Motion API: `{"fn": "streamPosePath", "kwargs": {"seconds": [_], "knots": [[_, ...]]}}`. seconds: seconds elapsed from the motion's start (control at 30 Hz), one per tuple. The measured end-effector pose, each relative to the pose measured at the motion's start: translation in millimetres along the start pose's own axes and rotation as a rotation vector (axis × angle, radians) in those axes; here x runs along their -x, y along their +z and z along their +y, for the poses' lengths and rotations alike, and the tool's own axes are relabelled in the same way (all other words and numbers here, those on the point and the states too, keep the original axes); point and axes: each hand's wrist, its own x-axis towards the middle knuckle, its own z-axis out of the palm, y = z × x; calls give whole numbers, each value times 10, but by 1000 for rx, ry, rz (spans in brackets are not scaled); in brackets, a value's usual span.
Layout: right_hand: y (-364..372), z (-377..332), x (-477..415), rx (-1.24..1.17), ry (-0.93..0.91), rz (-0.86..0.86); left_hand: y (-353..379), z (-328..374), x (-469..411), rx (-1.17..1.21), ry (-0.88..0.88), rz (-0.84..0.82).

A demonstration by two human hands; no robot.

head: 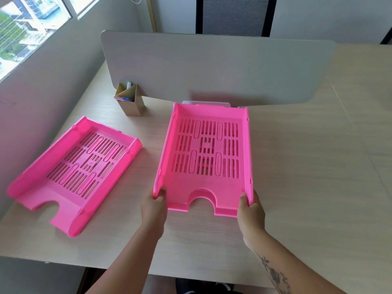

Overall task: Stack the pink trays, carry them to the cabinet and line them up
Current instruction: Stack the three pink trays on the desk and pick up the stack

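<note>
Two pink slotted paper trays are on the pale wooden desk [297,166]. One pink tray [167,145] lies straight in front of me, its notched end toward me. My left hand [153,209] grips its near left corner and my right hand [251,211] grips its near right corner, thumbs over the side walls. Whether it is lifted off the desk I cannot tell. The second pink tray [42,166] lies flat at the left, turned at an angle, untouched.
A grey divider panel [212,66] stands across the back of the desk. A small cardboard pen holder [130,102] sits before its left end. A wall and window run along the left. A black mesh chair [235,15] is behind the panel.
</note>
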Motion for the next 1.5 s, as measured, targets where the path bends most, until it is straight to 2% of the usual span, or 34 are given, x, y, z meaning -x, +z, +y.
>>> {"fn": "streamPosePath", "kwargs": {"seconds": [0.1,0.37,0.53,0.77,0.9,1.0,1.13,1.3,1.5], "knots": [[-18,17,2,-36,32,-14,8,-47,49,65,-25,12],[-5,-37,-13,-92,23,-25,-27,-27,27,15,-38,-15],[-22,-72,-74,-68,7,-56,-27,-10,-16,-18,-19,-30],[-2,-108,-83,-17,-7,-8,-35,22,-24,-16,36,-47],[-40,-150,-12,-27,3,11,-156,47,-98,-82,123,-156],[47,-53,168,-45,70,94,-361,83,-195,-178,226,-272],[369,151,693,-7,93,195,-850,142,-333,-302,400,-251],[1121,151,1210,112,5,89,-1733,323,-749,-539,626,-151],[2290,-373,1534,196,-122,-276,-2706,437,-1387,-725,717,64]]}}
